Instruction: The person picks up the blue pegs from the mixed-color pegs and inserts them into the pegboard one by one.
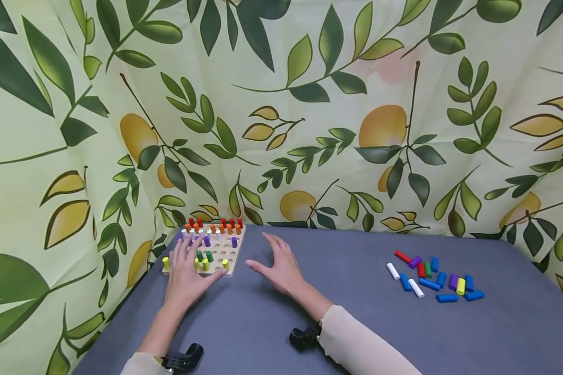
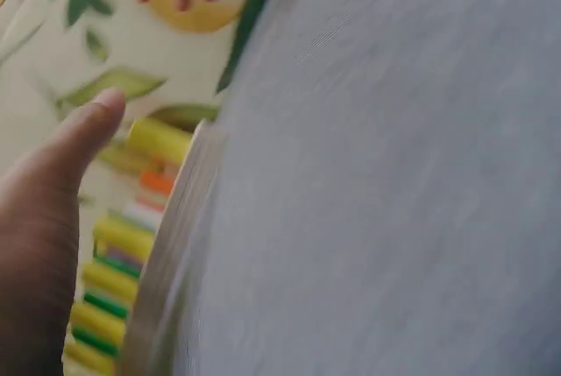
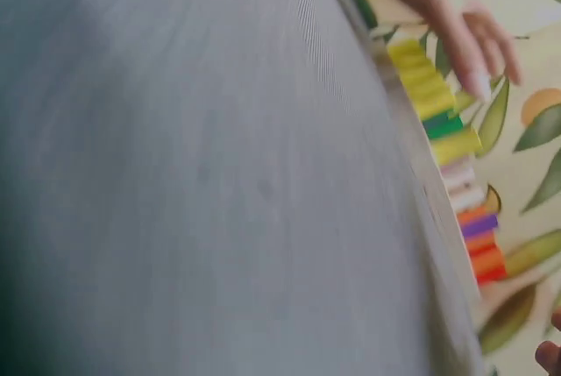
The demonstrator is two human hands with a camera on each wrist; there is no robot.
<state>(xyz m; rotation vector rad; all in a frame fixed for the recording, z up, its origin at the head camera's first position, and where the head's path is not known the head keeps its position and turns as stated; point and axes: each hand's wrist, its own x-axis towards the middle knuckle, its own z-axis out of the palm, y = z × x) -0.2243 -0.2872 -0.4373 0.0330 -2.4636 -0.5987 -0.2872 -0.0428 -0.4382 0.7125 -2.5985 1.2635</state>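
A wooden pegboard lies at the back left of the table. Upright pegs stand in rows of red, orange, white, purple, green and yellow, with bare holes among the nearer rows. My left hand reaches over the board's left part, fingers spread, hiding some pegs. Nothing shows in its grasp. Its thumb appears near a yellow peg in the left wrist view; contact is unclear. Right of the board, my right hand hovers with thumb and fingers apart, holding nothing. The right wrist view catches only its fingertips at the edge.
On the table's right side lie several loose pegs, among them a red peg, a white peg, a blue peg and a yellow peg. A leaf-patterned cloth hangs behind the grey table and along its left.
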